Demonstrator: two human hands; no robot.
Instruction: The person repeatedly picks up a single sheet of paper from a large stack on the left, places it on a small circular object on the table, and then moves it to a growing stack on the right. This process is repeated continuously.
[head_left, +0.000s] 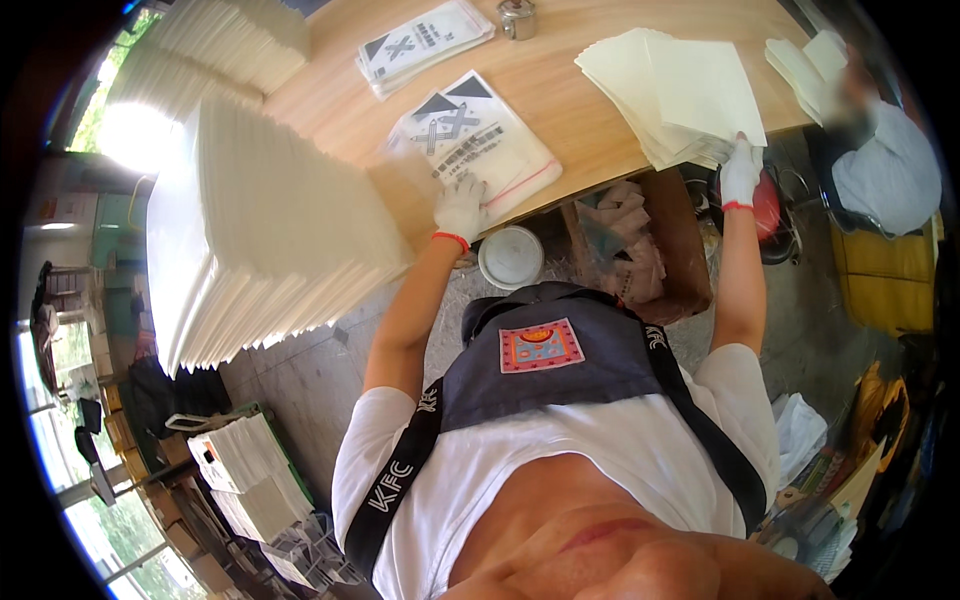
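Pale wood-grain tabletop (555,75) in a cluttered workroom, grey floor below. Far left: tall, leaning stack of cream paper pieces (280,220), running to the near table edge. Next, left hand (460,207) in white glove with red cuff: forearm angled up from below, elbow bent, hand laid on the near side of the translucent white plastic bags with black print (515,145); fingers pointing away, cannot tell whether they grip. Bags lie just inside the near edge, round white lidded bucket (511,257) below it. Strip of wood shows between bags and the loose fan of cream paper pieces (675,95), which reaches the near edge. Right hand (742,172), same glove type, arm nearly straight, out past the edge; fingers closed on the fan's near right corner, undersides hidden. Far right: another person in pale clothing (885,165), seated near the table's end
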